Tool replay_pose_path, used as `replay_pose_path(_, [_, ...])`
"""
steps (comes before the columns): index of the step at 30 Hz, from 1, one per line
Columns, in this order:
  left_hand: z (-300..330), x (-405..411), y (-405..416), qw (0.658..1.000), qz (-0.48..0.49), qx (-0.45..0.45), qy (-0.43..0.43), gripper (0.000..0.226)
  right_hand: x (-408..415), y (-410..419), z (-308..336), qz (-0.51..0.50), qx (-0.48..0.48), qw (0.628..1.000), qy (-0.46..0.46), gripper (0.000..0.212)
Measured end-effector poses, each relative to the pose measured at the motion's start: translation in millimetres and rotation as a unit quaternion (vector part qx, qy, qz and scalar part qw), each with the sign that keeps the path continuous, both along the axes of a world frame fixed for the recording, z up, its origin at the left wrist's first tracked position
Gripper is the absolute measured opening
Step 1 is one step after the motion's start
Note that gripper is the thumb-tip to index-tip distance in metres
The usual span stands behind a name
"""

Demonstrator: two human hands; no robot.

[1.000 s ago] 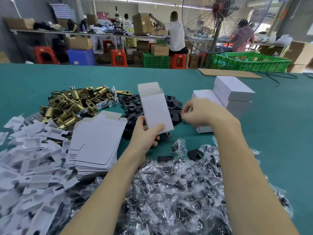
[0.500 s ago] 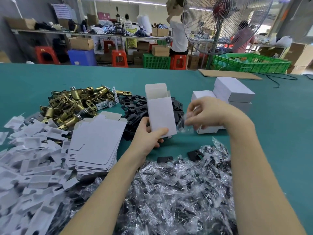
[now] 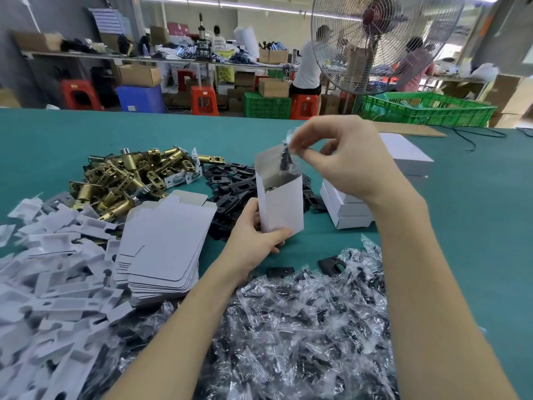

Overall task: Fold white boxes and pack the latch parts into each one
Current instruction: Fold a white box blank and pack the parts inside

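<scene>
My left hand [image 3: 256,238] grips the bottom of an upright white box [image 3: 281,206] whose top is open, above the teal table. My right hand [image 3: 346,160] pinches a small clear bag of black screws [image 3: 287,157] right over the box mouth, its lower end dipping inside. A brass part shows inside the box. Brass latches [image 3: 124,177] lie piled at the left, black strike plates [image 3: 230,183] behind the box, flat white box blanks [image 3: 164,243] stacked beside my left arm.
A heap of clear screw bags [image 3: 302,327] fills the near table. White plastic inserts [image 3: 49,284] cover the near left. Closed white boxes [image 3: 349,209] are stacked at the right. A green crate [image 3: 427,111] and a standing fan [image 3: 377,41] stand behind.
My right hand has risen from beside the box to above its open top, carrying the screw bag. My left hand has tipped the box more upright.
</scene>
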State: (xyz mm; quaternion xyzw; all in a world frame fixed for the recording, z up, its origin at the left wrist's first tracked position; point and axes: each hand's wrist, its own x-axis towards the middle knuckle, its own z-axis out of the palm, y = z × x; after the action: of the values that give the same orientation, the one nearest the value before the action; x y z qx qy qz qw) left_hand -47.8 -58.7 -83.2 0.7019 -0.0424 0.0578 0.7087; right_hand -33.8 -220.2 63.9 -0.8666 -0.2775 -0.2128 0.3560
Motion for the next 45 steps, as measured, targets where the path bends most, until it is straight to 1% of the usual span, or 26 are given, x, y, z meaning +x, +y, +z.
replay_pose_path(3, [-0.5,0.4,-0.1,1.000,-0.003,-0.005,-0.004,0.049,-0.1,11.6,-2.0,-0.023,-0.055,0.998,-0.009,0.030])
replay_pose_path(6, [-0.9,0.2,-0.2,1.000,-0.003,-0.004,-0.004,0.047,0.5,15.9,-2.5,-0.051,-0.086,0.995,-0.007,0.023])
replay_pose_path(9, [0.1,-0.3,-0.3,1.000,-0.001,-0.011,-0.002,0.045,-1.3,19.6,-4.7,-0.090,-0.113,0.989,0.000,0.025])
replay_pose_path(16, [-2.2,-0.6,-0.5,1.000,-0.003,0.008,-0.002,0.042,-6.1,23.6,-3.0,-0.150,-0.217,0.963,0.048,0.027])
replay_pose_path(18, [-2.6,-0.1,-0.2,1.000,-0.004,0.013,-0.002,0.042,-9.0,23.4,0.8,-0.145,-0.252,0.955,0.065,0.026])
replay_pose_path(19, [-2.1,-0.1,-0.2,1.000,-0.003,0.012,-0.002,0.042,-11.5,24.0,2.9,-0.136,-0.258,0.953,0.078,0.030])
replay_pose_path(22, [0.2,-1.1,-0.9,1.000,0.004,0.002,-0.004,0.044,-21.8,25.8,12.0,-0.105,-0.239,0.960,0.099,0.043])
replay_pose_path(25, [-0.4,-1.1,-1.0,1.000,0.005,0.003,-0.005,0.043,-29.3,26.9,20.7,-0.082,-0.243,0.959,0.117,0.043])
replay_pose_path(28, [-2.0,0.2,-0.1,1.000,0.008,0.006,-0.007,0.042,-36.8,29.6,24.8,-0.062,-0.265,0.948,0.163,0.050])
replay_pose_path(31, [-2.9,1.2,-0.4,1.000,0.010,0.006,-0.006,0.042,-37.3,30.5,22.7,-0.066,-0.294,0.933,0.198,0.057])
replay_pose_path(33, [-3.6,1.6,-0.5,1.000,0.008,0.010,-0.005,0.042,-32.9,30.1,17.4,-0.070,-0.317,0.918,0.226,0.059])
replay_pose_path(34, [-3.9,1.6,-0.6,1.000,0.008,0.013,-0.005,0.042,-30.5,29.3,14.4,-0.070,-0.317,0.917,0.232,0.057])
replay_pose_path(35, [-4.1,1.5,-0.6,1.000,0.007,0.015,-0.005,0.043,-27.8,27.9,12.0,-0.067,-0.305,0.923,0.227,0.054])
replay_pose_path(37, [-3.7,1.8,-0.4,1.000,0.005,0.012,-0.003,0.043,-20.7,22.6,10.2,-0.064,-0.243,0.953,0.171,0.044])
replay_pose_path(39, [-2.9,2.1,0.2,1.000,0.004,0.009,0.002,0.043,-11.7,14.2,9.4,-0.066,-0.150,0.982,0.094,0.029])
replay_pose_path(41, [-1.0,1.7,0.2,1.000,0.002,0.013,0.008,0.045,-2.7,5.1,4.8,-0.072,-0.046,0.994,0.068,0.014])
replay_pose_path(42, [0.3,1.2,-0.1,1.000,0.000,0.013,0.012,0.046,2.1,0.9,0.7,-0.080,-0.005,0.994,0.078,0.009])
replay_pose_path(43, [1.6,0.5,-0.4,1.000,-0.001,0.012,0.016,0.047,6.8,-3.0,-4.4,-0.088,0.025,0.990,0.107,0.008])
replay_pose_path(45, [3.1,-0.5,-1.2,1.000,-0.005,0.006,0.022,0.047,14.1,-9.5,-17.5,-0.088,0.053,0.967,0.232,0.021])
